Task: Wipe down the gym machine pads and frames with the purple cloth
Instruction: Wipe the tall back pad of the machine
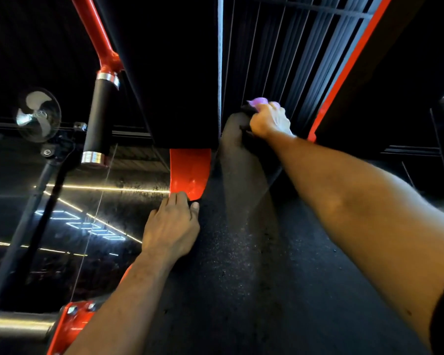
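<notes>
One purple cloth (259, 101) pokes out at 11 o'clock of the right hand (271, 121), whose fingers curl tightly round it at the pad (241, 226) top; at 7 o'clock the left hand (171, 226) curls its fingers over the pad's edge, just below the red frame (190, 172)

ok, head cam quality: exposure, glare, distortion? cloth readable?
Head view: underexposed, the black pad shows no detail; purple cloth small but readable above the right hand; bright light-strip reflections at left; wide-angle stretches the right forearm; left hand sharp.
</notes>
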### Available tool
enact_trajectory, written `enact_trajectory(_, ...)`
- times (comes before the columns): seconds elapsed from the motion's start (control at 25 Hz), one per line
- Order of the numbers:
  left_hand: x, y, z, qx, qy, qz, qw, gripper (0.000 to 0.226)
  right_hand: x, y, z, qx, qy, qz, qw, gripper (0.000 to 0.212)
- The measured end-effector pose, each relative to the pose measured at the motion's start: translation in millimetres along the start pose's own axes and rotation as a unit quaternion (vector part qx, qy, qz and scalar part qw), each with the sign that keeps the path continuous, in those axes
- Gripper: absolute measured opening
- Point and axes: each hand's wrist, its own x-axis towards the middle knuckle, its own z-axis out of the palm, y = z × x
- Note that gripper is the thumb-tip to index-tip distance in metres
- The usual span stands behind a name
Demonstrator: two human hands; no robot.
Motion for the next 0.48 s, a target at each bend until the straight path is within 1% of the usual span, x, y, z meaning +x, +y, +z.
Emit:
enact_trajectory(0.04, -0.1, -0.2, 0.3, 0.003, 0.003, 0.004, 1.000, 0.027, -3.1, -9.2, 5.4, -0.042, 0.019, 0.073, 0.996, 0.042)
enact_trajectory(0.08, -0.2, -0.7, 0.1, 0.011, 0.009, 0.007, 1.000, 0.027, -6.3, -19.2, 8.6, -0.100, 0.021, 0.059, 0.993, 0.040)
enact_trajectory(0.12, -0.4, -1.5, 0.6, 0.017, 0.019, 0.009, 1.000, 0.027, -11.6, -22.9, 10.7, -0.135, 0.018, -0.016, 0.991, 0.041)
enact_trajectory(0.16, -1.2, -1.8, 1.2, 0.019, 0.030, 0.012, 0.999, 0.027, -19.5, -15.8, 9.4, -0.124, 0.005, -0.119, 0.985, 0.043)
enact_trajectory(0.2, -2.3, -1.7, 2.8, 0.018, 0.038, 0.014, 0.999, 0.027, -21.9, 0.5, 5.5, -0.101, -0.028, -0.189, 0.976, 0.046)
enact_trajectory(0.24, -2.7, -2.0, 3.8, 0.016, 0.042, 0.017, 0.999, 0.027, -19.1, 17.5, -4.9, -0.085, -0.045, -0.205, 0.974, 0.050)
enact_trajectory(0.28, -2.0, -2.9, 4.3, 0.015, 0.041, 0.016, 0.999, 0.028, -13.4, 29.1, -14.0, -0.053, -0.036, -0.160, 0.985, 0.053)
enact_trajectory(0.32, -1.4, -3.0, 4.4, 0.015, 0.036, 0.015, 0.999, 0.029, -7.1, 35.8, -17.9, -0.038, -0.009, -0.081, 0.996, 0.055)
enact_trajectory(0.36, -1.2, -3.2, 4.7, 0.013, 0.034, 0.015, 0.999, 0.029, -6.9, 35.1, -16.1, -0.045, 0.010, -0.005, 0.999, 0.053)
enact_trajectory(0.4, -1.4, -3.2, 4.8, 0.011, 0.033, 0.015, 0.999, 0.029, -13.1, 27.0, -10.7, -0.062, 0.025, 0.035, 0.997, 0.049)
enact_trajectory(0.48, -1.4, -3.0, 3.4, 0.003, 0.034, 0.014, 0.999, 0.028, -31.3, 11.7, -2.0, -0.071, 0.051, 0.052, 0.995, 0.044)
